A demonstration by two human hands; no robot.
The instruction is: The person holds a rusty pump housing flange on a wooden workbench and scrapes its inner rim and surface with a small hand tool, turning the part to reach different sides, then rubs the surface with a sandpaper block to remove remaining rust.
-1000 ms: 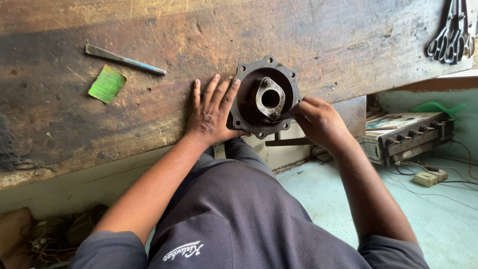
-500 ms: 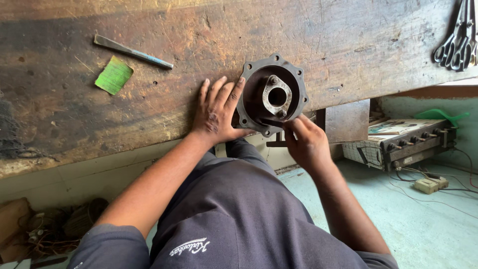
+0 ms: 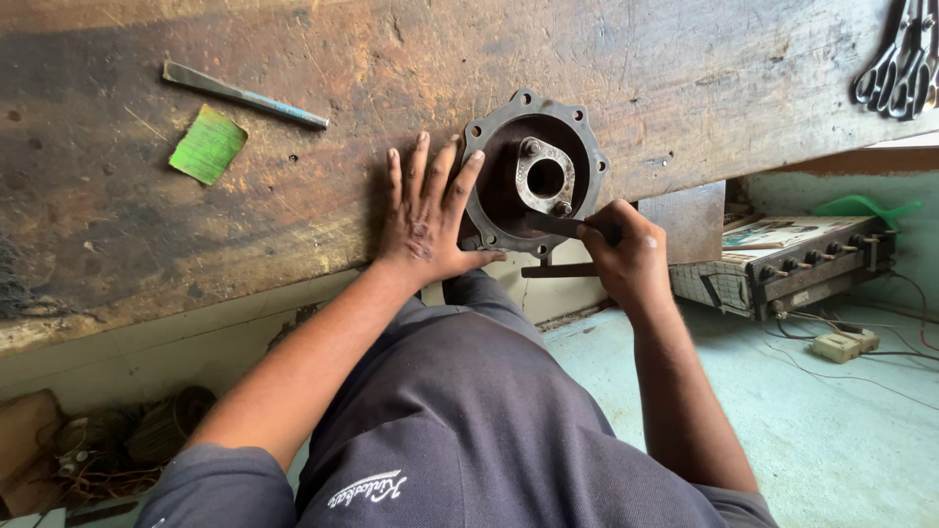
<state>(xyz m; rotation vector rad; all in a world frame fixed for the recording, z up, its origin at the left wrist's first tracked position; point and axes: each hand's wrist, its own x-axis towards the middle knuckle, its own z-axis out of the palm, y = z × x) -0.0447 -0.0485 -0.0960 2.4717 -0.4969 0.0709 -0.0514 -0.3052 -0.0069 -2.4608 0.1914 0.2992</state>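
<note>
Bracing the flanged housing (image 3: 533, 186), left hand (image 3: 425, 220) lies flat; right hand (image 3: 626, 259), now raised, grips a flat tool (image 3: 553, 225) inside its rim.

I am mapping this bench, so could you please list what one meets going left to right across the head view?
Green paper scrap → long flat metal tool with a blue shaft → left hand pressed flat on the wood → round dark metal housing with bolt holes → right hand gripping a dark flat tool → bunch of metal spanners.
</note>
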